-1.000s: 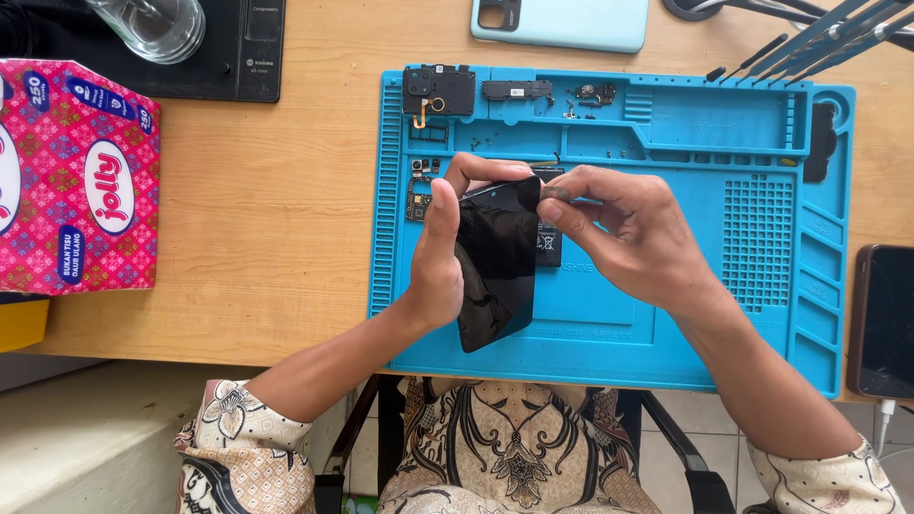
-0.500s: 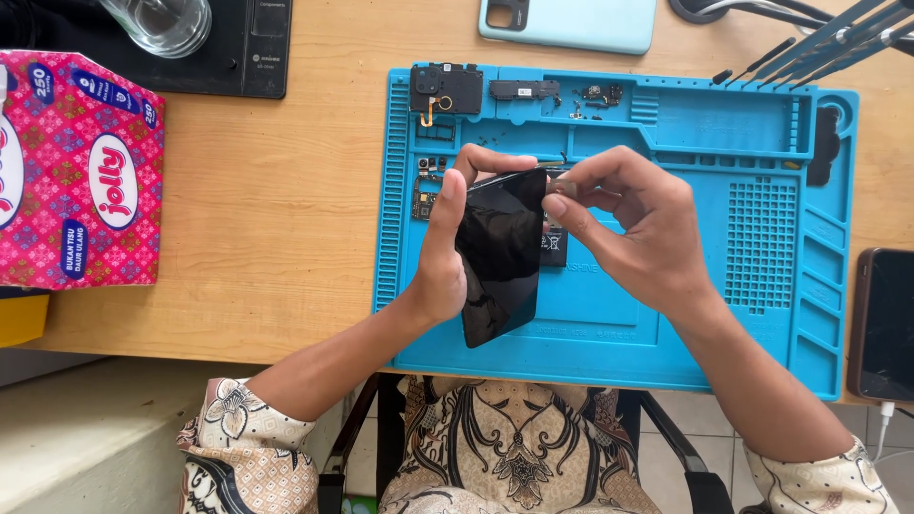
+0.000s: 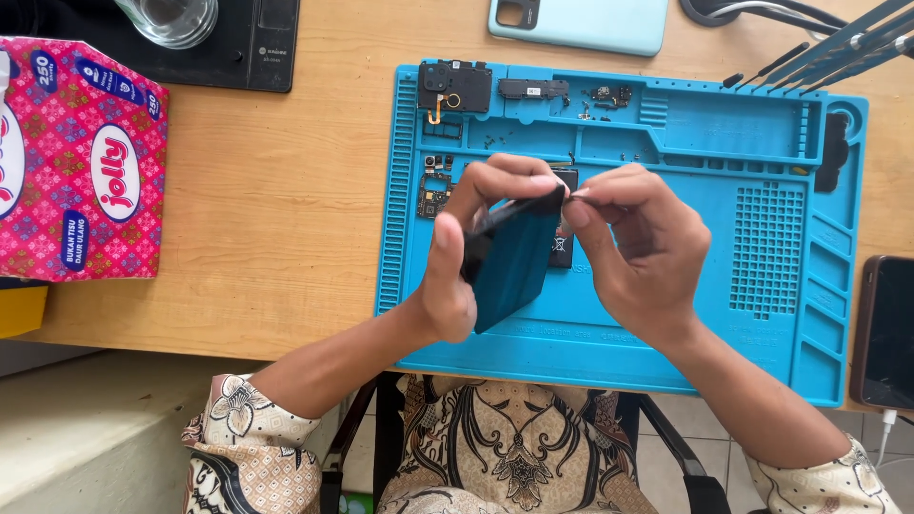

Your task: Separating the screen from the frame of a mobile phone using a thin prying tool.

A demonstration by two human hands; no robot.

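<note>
My left hand (image 3: 465, 249) grips a dark phone screen panel (image 3: 512, 257) by its left edge and holds it tilted above the blue repair mat (image 3: 724, 371). My right hand (image 3: 640, 249) pinches the panel's top right corner between thumb and fingertips. Under the panel a black battery with a red label (image 3: 564, 243) partly shows on the mat. A small circuit board (image 3: 433, 190) lies on the mat just left of my left hand. Further back on the mat lie a black camera cover plate (image 3: 454, 88) and small dark parts (image 3: 533, 89).
A pink tissue box (image 3: 76, 157) stands at the left on the wooden table (image 3: 276, 219). A light blue phone back (image 3: 576, 21) lies beyond the mat. A glass (image 3: 171, 17) sits on a black device. Tools (image 3: 828, 52) stick up at back right. A dark phone (image 3: 885, 328) lies at right.
The panel has turned more edge-on, its glossy black face now showing blue reflection. Both hands shifted slightly; my right fingers moved closer onto the top corner.
</note>
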